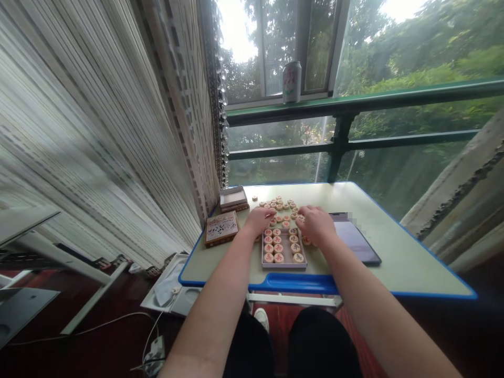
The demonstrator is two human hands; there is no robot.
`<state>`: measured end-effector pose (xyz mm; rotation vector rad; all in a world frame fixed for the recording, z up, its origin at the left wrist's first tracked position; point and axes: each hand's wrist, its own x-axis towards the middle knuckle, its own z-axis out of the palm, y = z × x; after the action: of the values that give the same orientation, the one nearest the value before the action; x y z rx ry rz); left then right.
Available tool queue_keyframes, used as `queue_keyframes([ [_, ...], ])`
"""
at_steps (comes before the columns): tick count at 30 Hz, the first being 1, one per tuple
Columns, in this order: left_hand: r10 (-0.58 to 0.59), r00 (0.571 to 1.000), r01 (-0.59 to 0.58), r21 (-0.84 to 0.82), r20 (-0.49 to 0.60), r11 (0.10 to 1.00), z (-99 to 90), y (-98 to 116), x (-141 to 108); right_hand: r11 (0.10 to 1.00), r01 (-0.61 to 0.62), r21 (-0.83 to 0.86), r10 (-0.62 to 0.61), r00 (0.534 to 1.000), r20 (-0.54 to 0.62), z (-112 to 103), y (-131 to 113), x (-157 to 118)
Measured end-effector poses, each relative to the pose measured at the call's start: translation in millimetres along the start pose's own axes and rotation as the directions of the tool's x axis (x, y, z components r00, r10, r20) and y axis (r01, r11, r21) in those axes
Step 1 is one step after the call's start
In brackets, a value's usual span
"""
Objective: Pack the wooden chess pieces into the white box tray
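A shallow tray-like box (284, 265) sits near the table's front edge. Rows of round wooden Chinese chess pieces lie inside: red-marked ones (278, 248) in two columns on the left, dark-marked ones (295, 248) in one column on the right. My left hand (260, 219) is behind the box's left side, fingers curled in at the loose pieces; what they hold is hidden. Behind the box's right side, my right hand (315, 223) closes its fingers at a Chinese chess piece (300, 218). More loose pieces (279, 205) spread over the table beyond both hands.
A printed box (222, 229) and an open box lid (233, 196) lie on the table's left. A dark-edged tablet (356, 239) lies beside my right forearm. The blue-edged table (417, 262) stands by a green railing (394, 100) with a can (292, 82) on it.
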<state>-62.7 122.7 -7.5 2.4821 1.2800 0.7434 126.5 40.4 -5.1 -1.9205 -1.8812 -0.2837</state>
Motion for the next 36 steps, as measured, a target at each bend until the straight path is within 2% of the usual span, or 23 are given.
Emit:
queue_keyframes([
  [3,-0.026,1.000,0.026,-0.019,-0.016,0.999,3.2,-2,5,0.999,-0.041,0.005,0.041,0.999,0.001,0,3,-2],
  [10,-0.052,0.997,0.053,-0.017,0.061,0.998,5.7,-6,15,0.983,-0.176,0.046,0.170,0.979,0.108,0,8,4],
  [16,-0.063,0.995,0.066,-0.033,0.077,0.997,3.4,2,13,0.970,-0.209,0.125,0.186,0.968,0.169,4,16,7],
  [22,-0.078,0.993,0.082,-0.038,0.084,0.996,3.4,3,14,0.957,-0.211,0.202,0.189,0.974,0.123,7,18,8],
  [26,-0.125,0.990,0.133,-0.143,0.064,0.981,1.9,4,12,0.942,-0.162,0.293,0.153,0.987,0.056,8,17,8],
  [28,-0.121,0.990,0.140,-0.324,0.076,0.936,0.0,8,11,0.925,-0.089,0.369,0.101,0.995,-0.013,7,14,7],
  [32,-0.058,0.987,0.146,-0.700,0.148,0.699,-5.6,20,3,0.863,0.162,0.479,-0.124,0.986,-0.110,2,4,1],
  [34,-0.044,0.983,0.171,-0.784,0.181,0.596,-9.0,24,-2,0.851,0.247,0.464,-0.212,0.969,-0.127,-1,-2,-3],
  [36,-0.052,0.976,0.208,-0.817,0.213,0.537,-12.3,27,-7,0.855,0.289,0.431,-0.250,0.957,-0.147,-1,-5,-6],
])
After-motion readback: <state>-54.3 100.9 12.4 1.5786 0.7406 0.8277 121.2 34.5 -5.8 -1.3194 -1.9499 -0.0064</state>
